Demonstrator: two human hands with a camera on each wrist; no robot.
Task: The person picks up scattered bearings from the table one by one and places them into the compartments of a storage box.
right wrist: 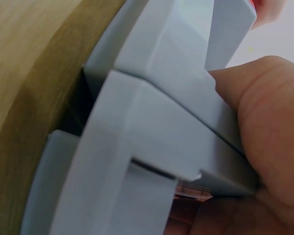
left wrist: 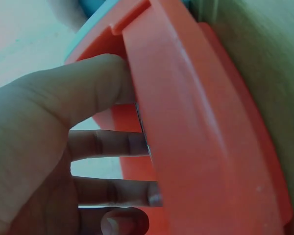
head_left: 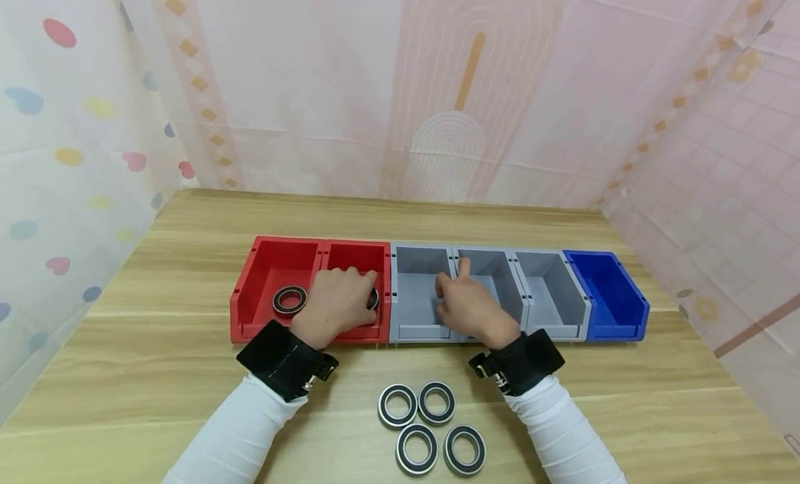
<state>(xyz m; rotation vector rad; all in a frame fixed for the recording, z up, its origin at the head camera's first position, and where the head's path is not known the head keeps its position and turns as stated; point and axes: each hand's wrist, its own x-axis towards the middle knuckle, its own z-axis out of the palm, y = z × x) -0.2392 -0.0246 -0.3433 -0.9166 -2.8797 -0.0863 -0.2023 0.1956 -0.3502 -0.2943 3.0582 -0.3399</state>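
Bearing (head_left: 374, 298) in the inner red bin (head_left: 351, 254), judged stiff, smooth and fairly heavy, suited an outer-rim grip, the left hand (head_left: 337, 300) pinching it while the right hand (head_left: 471, 305) clasped two grey bins (head_left: 420, 289) by their adjoining walls.

Both arms (head_left: 240, 425) outstretched, left hand (head_left: 337, 300) palm down, fingers (left wrist: 112, 191) extended, right hand (head_left: 470, 305) lowered, index finger (head_left: 464, 267) pointing forward

head view: above, forward-down | wrist views: close | shared: bins (head_left: 415, 293)
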